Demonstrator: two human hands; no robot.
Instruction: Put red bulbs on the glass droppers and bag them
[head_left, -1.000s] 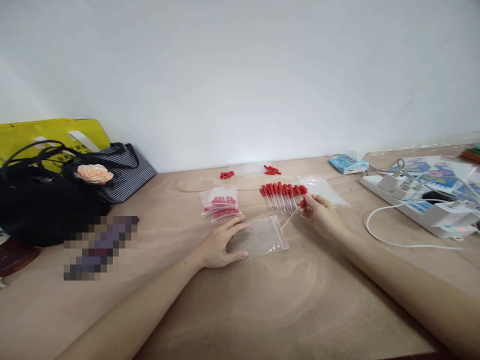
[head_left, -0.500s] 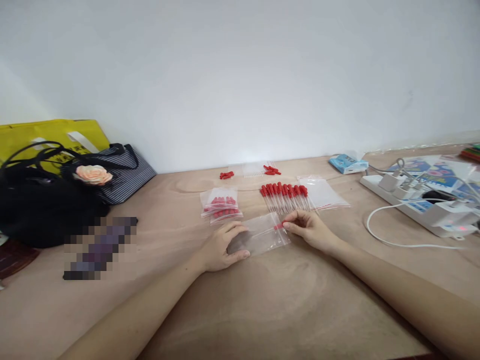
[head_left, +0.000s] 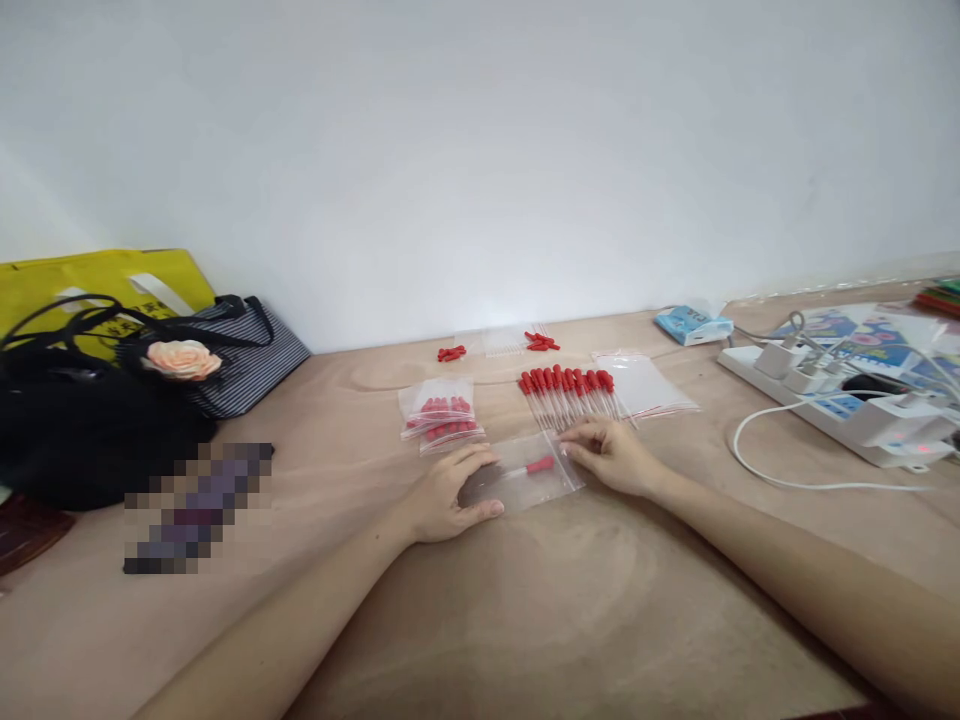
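A clear zip bag (head_left: 559,488) lies in front of me with one red-bulbed dropper (head_left: 540,465) inside it. My left hand (head_left: 454,495) grips the bag's left end between thumb and fingers. At the bag's right, mouth end is my right hand (head_left: 607,455), its bent fingers slightly apart and no dropper in them. Just beyond it, a row of red-bulbed droppers (head_left: 566,385) lies side by side. Filled zip bags (head_left: 442,410) with red bulbs showing are stacked beyond my left hand. Flat zip bags (head_left: 649,385) lie right of the row.
Loose red bulbs (head_left: 541,341) and another small pile of red bulbs (head_left: 451,354) lie near the wall. At right are a power strip (head_left: 810,405) with chargers and cables, and a blue packet (head_left: 694,325). Bags, including a striped bag (head_left: 259,355), stand at left beside a blurred-out object (head_left: 199,510).
The dropper has slid left, fully into the zip bag. My right fingers have let go of its red bulb and stay by the bag's mouth. My left hand keeps its hold.
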